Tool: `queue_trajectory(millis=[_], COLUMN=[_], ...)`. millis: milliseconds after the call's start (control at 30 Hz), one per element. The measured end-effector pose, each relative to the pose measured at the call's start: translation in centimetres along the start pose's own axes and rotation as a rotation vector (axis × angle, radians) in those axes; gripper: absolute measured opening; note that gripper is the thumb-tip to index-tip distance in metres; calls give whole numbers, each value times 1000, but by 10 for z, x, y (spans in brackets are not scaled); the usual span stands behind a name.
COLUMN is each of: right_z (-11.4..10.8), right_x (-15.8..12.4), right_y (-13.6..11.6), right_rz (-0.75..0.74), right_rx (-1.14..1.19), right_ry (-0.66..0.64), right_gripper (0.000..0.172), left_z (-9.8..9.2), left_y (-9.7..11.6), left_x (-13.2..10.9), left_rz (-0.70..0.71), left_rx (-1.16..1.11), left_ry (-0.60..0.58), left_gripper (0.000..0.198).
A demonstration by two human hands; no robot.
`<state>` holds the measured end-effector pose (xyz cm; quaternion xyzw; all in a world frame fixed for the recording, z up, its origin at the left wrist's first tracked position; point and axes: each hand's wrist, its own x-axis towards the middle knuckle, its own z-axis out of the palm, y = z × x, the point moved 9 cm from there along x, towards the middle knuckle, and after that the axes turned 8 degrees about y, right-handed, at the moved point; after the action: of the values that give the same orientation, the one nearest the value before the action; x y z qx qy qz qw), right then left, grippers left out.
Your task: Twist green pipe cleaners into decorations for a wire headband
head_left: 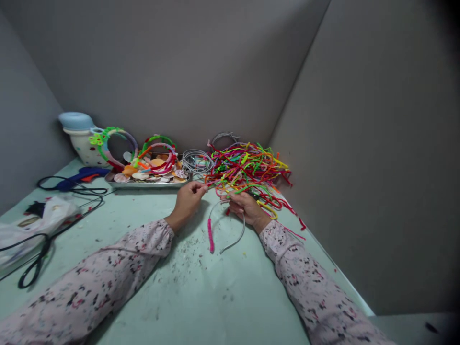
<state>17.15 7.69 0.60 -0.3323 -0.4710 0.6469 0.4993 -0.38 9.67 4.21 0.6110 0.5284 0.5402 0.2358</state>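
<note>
Left hand: the left hand [187,201] has thumb and forefinger pinched together on a pipe-cleaner strand [212,185] at the near edge of the pile.
Right hand: the right hand [246,207] is closed around the top of the headband [235,242], its fingers curled over the band.
Headband: thin and grey, it is held just above the worktop [201,297] toward the far right corner. Both ends hang toward the near edge, and one end carries a pink wrapping [210,235].
Pile: the pile of pipe cleaners [247,167] fills the far right corner, touching both hands.
Step in hand: it looks like drawing one strand free to wind on the band.
Doing it well: pull slowly along the strand's length so its neighbours do not snag and come with it. Steady the band firmly, and start any new turns tight against the pink wrapping so no grey shows.
Nearby: a tray [143,183] of finished bands and shells at the far edge, a glue gun [81,176] and scissors [34,268] toward the left edge.
</note>
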Motion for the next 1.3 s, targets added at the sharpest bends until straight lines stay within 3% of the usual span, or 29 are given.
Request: queue_trajectory(millis=[233,433,567,700,833,933,1100,1167,1300], right_z=[-2,-3,-4,-5,-7,-7,-9,-10,-17], right_x=[0,-1,0,1,1,1,2,4,6], right_y=[2,1,3,3,2,2,1,1,-4], right_rz=[3,11,23,28,29,35,24,22,-14], right_rx=[26,75,94,108,123,134,149,150,165], right_ry=[16,20,17,22,38,35,41,52,130], right_gripper=[26,22,21,20,20,19,18,18,20], left_z=[-20,-25,-28,-25,-23,-25,-30,-25,-7], left_y=[-3,-9,-9,-9,-1,9,24,29,28], left_x=[5,10,11,9,6,5,0,-4,-13], left_rz=[-64,-27,58,41,48,90,201,231,160], left_rx=[-2,-4,37,-43,-64,-58,1,0,-100], left_ry=[165,227,277,261,221,214,276,254,106], left_gripper=[25,24,49,55,38,36,19,34,22])
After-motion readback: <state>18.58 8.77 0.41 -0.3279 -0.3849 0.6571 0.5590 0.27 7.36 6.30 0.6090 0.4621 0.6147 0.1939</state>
